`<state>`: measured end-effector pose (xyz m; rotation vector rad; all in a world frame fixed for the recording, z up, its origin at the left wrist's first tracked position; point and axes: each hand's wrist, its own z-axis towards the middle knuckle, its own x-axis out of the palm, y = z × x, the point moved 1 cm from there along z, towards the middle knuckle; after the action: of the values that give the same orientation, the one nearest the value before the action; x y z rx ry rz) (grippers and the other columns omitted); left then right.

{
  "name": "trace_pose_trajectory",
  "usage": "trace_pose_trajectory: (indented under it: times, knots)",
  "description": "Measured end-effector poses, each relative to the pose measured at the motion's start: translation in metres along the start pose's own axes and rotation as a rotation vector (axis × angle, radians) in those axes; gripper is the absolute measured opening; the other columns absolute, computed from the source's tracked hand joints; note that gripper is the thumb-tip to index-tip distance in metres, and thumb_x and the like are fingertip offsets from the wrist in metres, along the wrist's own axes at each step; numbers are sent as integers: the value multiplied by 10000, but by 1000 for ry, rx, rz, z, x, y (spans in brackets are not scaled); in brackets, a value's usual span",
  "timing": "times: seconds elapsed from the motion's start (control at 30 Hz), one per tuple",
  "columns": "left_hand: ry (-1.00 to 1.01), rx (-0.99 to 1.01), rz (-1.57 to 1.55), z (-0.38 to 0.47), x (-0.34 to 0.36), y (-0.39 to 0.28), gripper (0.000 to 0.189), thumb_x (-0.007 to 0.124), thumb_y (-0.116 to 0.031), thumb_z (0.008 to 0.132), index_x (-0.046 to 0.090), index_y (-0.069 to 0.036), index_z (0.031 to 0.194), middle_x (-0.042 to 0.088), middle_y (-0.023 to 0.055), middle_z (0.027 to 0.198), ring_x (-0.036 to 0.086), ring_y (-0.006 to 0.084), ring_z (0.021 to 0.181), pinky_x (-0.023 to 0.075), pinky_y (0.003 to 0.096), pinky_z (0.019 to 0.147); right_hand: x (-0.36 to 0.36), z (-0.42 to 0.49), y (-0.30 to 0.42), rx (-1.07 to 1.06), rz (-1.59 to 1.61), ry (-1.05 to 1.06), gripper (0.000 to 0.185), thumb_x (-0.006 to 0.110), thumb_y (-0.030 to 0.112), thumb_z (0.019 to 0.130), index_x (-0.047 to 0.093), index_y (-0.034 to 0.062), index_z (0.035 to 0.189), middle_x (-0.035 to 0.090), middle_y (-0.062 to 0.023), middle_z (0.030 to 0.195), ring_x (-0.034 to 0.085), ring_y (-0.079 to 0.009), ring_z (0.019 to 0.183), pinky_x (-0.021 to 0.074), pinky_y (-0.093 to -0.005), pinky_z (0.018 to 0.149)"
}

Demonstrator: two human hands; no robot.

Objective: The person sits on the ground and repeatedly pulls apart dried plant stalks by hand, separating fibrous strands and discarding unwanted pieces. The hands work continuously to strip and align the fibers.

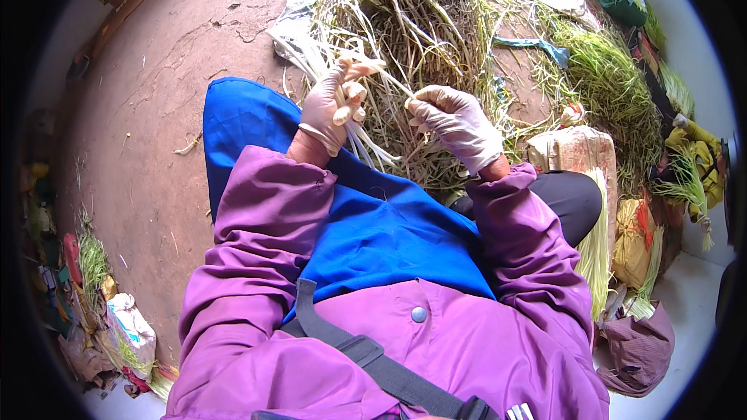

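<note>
My left hand (332, 102), in a thin pale glove, is closed around a bundle of whitish plant stalks (373, 149). Their ends stick out above and below the fist. My gloved right hand (455, 122) pinches the end of a single pale stalk (395, 80), which stretches across from the left hand. Both hands are raised over my lap, which a blue apron (397, 216) covers. Right behind them rises a large heap of green and dry stalks (420, 23).
Another heap of green stems (613, 81) lies at the right. Nearer are a worn, wrapped block (575, 149), a pale stalk bundle (594, 268) and a yellow package (633, 239). Part of another person (700, 151) in yellow-green shows at the right edge. Bags (131, 332) lie lower left on the brown floor (140, 146).
</note>
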<state>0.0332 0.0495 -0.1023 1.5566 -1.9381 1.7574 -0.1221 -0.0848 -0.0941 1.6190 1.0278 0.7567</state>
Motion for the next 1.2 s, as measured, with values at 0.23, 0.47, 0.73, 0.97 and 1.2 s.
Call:
trace_pose_trajectory:
  times: [0.23, 0.47, 0.73, 0.97, 1.2]
  knots:
    - [102, -63, 157, -5, 3, 4, 442, 500, -356, 966, 570, 13, 1199, 471, -52, 629, 307, 1, 369, 326, 146, 383, 8, -3, -7, -80, -295, -1, 151, 628, 191, 886, 654, 47, 926, 596, -21, 698, 507, -89, 653, 429, -267, 623]
    - [254, -5, 21, -4, 0, 5, 434, 493, -267, 968, 498, 64, 1249, 600, 4, 670, 317, 24, 324, 433, 183, 465, 3, -2, -4, -15, -151, -34, 181, 619, 209, 896, 650, 35, 933, 589, -7, 689, 499, -85, 641, 428, -268, 606]
    - [116, -12, 170, 1, -2, 9, 388, 439, -317, 992, 606, -10, 1161, 465, -59, 585, 303, 7, 366, 296, 149, 383, 11, -7, -2, -124, -428, 62, 215, 608, 258, 888, 649, 51, 922, 595, -96, 710, 563, -170, 645, 447, -320, 627]
    - [249, -48, 135, 1, -5, 10, 382, 359, -253, 1010, 577, 56, 1067, 587, 73, 711, 404, 46, 404, 396, 179, 413, -11, 21, 5, -120, 77, -9, 390, 679, 143, 864, 559, 14, 1212, 633, -62, 1040, 584, -136, 917, 477, -268, 826]
    - [292, -86, 171, -3, 2, 9, 350, 395, -263, 993, 617, 7, 979, 513, 16, 504, 337, 62, 294, 333, 196, 342, 8, 49, 6, -108, 165, 335, 364, 705, 214, 849, 609, 16, 1139, 650, -49, 994, 596, -121, 928, 475, -255, 819]
